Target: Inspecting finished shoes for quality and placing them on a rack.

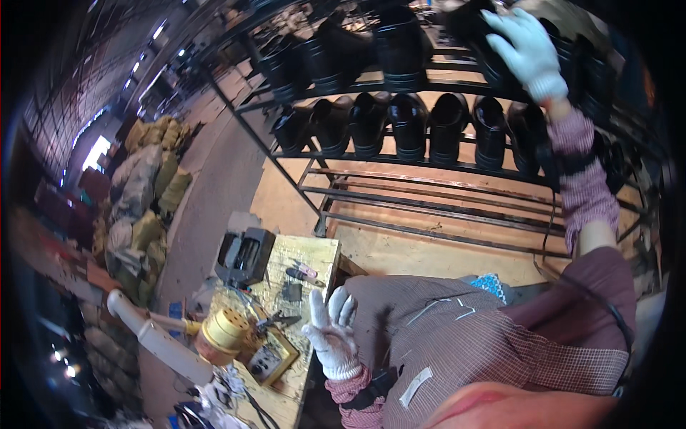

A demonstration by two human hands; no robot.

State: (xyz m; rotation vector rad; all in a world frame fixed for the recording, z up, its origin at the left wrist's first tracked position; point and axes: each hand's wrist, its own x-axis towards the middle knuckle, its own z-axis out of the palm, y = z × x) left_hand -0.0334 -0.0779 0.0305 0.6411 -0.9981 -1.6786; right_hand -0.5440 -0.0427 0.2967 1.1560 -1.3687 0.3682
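My right hand [527, 53], in a white glove, is raised at the upper shelf of a metal rack [457, 168]. Its fingers are stretched and apart beside a dark shoe [493, 70]; whether they touch it I cannot tell. Several black shoes [407, 129] stand in a row on the shelf below, heels toward me. In front of my body, next to the wooden workbench [304, 250], my left hand [332, 339] wears a white glove too. Its fingers are spread and hold nothing.
On the bench are a dark box-like device [244, 256], scissors [280, 319], a yellow lamp head [225, 329] and a yellow-edged tray [275, 361]. A thick white arm [161, 339] crosses the bench's left side. Filled sacks [136, 207] are piled farther left along the floor.
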